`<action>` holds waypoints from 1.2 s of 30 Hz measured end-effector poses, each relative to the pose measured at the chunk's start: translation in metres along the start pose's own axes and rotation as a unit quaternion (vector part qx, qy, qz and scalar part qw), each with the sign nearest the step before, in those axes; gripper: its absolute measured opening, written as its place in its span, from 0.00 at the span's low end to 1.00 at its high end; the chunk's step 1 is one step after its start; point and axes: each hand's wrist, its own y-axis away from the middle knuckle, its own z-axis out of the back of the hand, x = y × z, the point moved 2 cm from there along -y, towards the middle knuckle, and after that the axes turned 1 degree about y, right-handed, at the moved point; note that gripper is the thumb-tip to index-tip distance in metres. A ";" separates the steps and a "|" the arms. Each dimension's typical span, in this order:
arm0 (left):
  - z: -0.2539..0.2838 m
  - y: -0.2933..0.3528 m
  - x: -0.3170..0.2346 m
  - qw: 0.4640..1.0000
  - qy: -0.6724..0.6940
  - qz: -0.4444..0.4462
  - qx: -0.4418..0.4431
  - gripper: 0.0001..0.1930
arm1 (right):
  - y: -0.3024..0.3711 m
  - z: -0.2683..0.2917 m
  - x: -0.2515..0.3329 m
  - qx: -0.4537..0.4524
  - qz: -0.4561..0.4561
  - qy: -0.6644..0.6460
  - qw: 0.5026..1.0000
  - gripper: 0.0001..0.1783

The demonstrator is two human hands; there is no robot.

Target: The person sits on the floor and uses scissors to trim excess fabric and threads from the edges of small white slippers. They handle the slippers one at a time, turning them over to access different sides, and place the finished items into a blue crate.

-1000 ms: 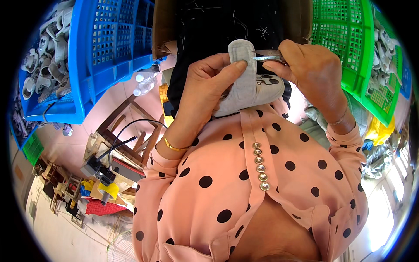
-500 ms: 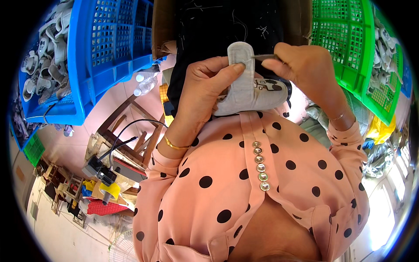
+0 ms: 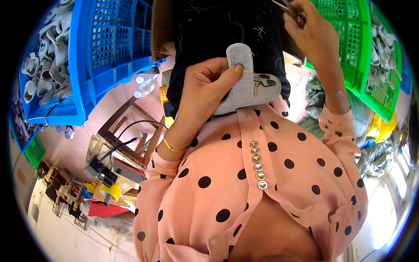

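Here, the left hand (image 3: 207, 83) pinches a pale grey fabric shoe (image 3: 241, 89) between thumb and fingers, the thumb pressing on its round-ended strap. That strap points away from the body, and the toe, marked with a dark pattern, lies toward the right. The shoe is in front of the person's chest, over a black cloth (image 3: 209, 35) strewn with loose pale threads.

Well apart from the shoe, beyond it and to the right, the right hand (image 3: 315, 37) is curled around a pair of metal snips (image 3: 288, 6). Their blades point away and leftward, with the tips running up to the upper edge of the view.

A gold bracelet (image 3: 173, 147) circles the left wrist, and the blouse (image 3: 218, 174) is peach with black dots. Farther out on the left stands a blue plastic crate (image 3: 78, 83) holding many pale shoe pieces (image 3: 48, 65), with clear bottles (image 3: 146, 85) near it and a wooden frame (image 3: 146, 144) nearer the body. On the right, a green plastic crate (image 3: 349, 83) also holds pale pieces (image 3: 382, 65).
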 end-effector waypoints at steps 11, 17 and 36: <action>0.006 -0.005 -0.002 1.000 0.005 0.008 0.017 0.09 | 0.029 -0.001 0.033 0.135 -0.027 -0.182 0.974 0.14; 0.007 -0.005 -0.001 0.999 -0.028 -0.012 0.023 0.09 | 0.041 -0.013 0.052 0.150 0.138 -0.138 0.969 0.10; 0.014 -0.001 0.001 0.990 0.123 -0.003 -0.068 0.08 | 0.073 -0.007 0.067 0.047 0.054 -0.120 0.990 0.19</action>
